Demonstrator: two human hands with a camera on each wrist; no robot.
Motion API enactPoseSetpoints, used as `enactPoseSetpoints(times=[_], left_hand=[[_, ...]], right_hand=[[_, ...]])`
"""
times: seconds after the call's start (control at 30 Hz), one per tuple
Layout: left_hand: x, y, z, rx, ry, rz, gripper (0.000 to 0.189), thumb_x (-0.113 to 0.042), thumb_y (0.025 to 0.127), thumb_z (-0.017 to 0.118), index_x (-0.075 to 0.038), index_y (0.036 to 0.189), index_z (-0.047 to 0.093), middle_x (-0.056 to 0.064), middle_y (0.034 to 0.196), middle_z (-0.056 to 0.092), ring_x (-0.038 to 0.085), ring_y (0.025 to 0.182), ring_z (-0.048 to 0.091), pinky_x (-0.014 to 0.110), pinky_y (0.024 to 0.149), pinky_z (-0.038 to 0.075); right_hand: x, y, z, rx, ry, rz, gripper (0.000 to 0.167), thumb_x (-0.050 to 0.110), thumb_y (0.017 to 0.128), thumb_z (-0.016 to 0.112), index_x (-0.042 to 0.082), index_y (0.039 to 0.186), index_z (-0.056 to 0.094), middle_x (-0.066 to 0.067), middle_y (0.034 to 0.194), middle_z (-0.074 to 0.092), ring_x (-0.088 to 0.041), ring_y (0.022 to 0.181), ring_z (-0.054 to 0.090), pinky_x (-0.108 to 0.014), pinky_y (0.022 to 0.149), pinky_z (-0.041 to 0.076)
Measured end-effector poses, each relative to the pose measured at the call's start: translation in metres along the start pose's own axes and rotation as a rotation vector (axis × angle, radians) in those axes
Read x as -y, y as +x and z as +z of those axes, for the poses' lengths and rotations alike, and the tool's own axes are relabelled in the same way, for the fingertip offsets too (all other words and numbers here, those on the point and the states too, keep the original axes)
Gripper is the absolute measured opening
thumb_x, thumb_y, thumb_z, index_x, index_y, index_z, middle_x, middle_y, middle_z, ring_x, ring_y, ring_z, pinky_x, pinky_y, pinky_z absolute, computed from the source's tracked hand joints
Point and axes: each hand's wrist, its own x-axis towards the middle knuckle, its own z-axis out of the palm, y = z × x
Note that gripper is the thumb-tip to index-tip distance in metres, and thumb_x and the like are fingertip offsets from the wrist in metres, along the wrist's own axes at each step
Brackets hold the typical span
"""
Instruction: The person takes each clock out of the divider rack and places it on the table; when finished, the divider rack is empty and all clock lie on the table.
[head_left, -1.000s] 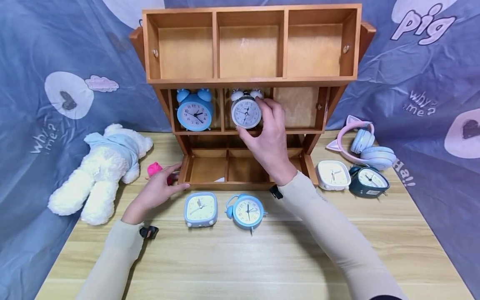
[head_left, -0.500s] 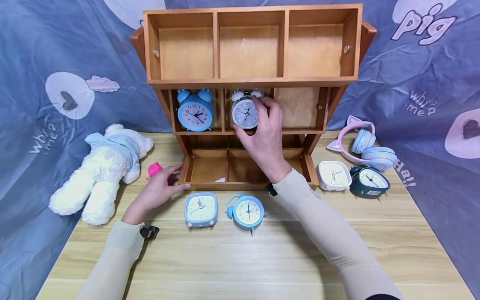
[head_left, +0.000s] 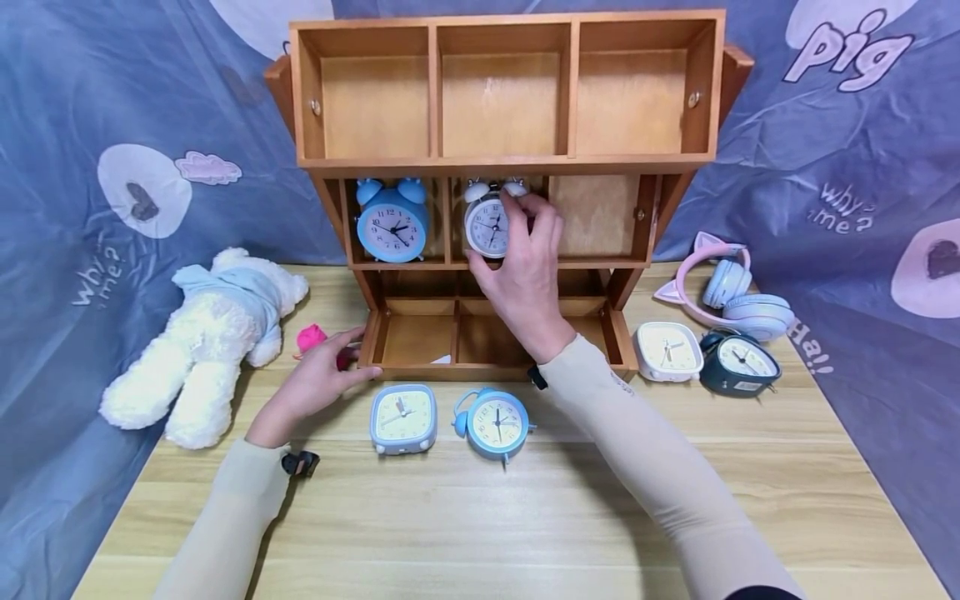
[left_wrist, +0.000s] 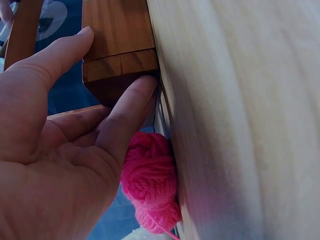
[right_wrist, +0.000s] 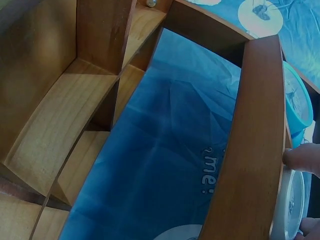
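Note:
A wooden shelf unit [head_left: 495, 162] stands at the back of the table. In its middle row's centre compartment, a round white twin-bell alarm clock [head_left: 487, 227] stands upright, its dial partly covered by my right hand [head_left: 528, 271]. That hand holds the clock, thumb low on the rim and fingers near the right bell. The right wrist view shows the white clock [right_wrist: 287, 205] edge-on beside my fingertips. My left hand [head_left: 318, 379] grips the shelf's lower left corner, thumb and fingers spread around the wood [left_wrist: 120, 65]. A blue twin-bell clock [head_left: 392, 223] occupies the left compartment.
On the table before the shelf are a blue-grey square clock [head_left: 402, 419] and a light-blue round clock [head_left: 495, 423]. Pink yarn [left_wrist: 150, 177] and a white plush bear [head_left: 217, 333] lie left. To the right are a white clock [head_left: 667, 352], dark green clock [head_left: 738, 364] and cat-ear headphones [head_left: 731, 292].
My right hand has shifted slightly left across the white clock, covering more of its dial. The clock stays in its compartment, and my left hand keeps its place at the shelf corner.

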Motion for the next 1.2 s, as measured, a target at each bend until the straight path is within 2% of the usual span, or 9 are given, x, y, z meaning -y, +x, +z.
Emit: enactPoseSetpoints(times=[0.7,1.2], left_hand=[[0.0022,0.0002,0.0006,-0.009,0.002,0.022,0.086,-0.034,0.105,0.081,0.003,0.171,0.040,0.031,0.151,0.068,0.048,0.136,0.070,0.066,0.119,0.053],[0.0032,-0.0002,0.0006,-0.003,0.002,0.010,0.087,-0.036,0.105,0.082,0.001,0.171,0.039,0.030,0.151,0.069,0.047,0.137,0.069,0.066,0.120,0.053]], right_hand=[[0.0029,0.0023,0.0020,-0.013,-0.002,0.016,0.073,0.009,0.085,0.093,-0.002,0.149,0.062,-0.028,0.144,0.052,-0.046,0.136,0.047,-0.051,0.117,0.048],[0.0036,0.0040,-0.0049,0.020,0.008,0.008,0.070,0.011,0.088,0.092,-0.004,0.149,0.060,-0.030,0.144,0.050,-0.047,0.137,0.046,-0.051,0.119,0.049]])
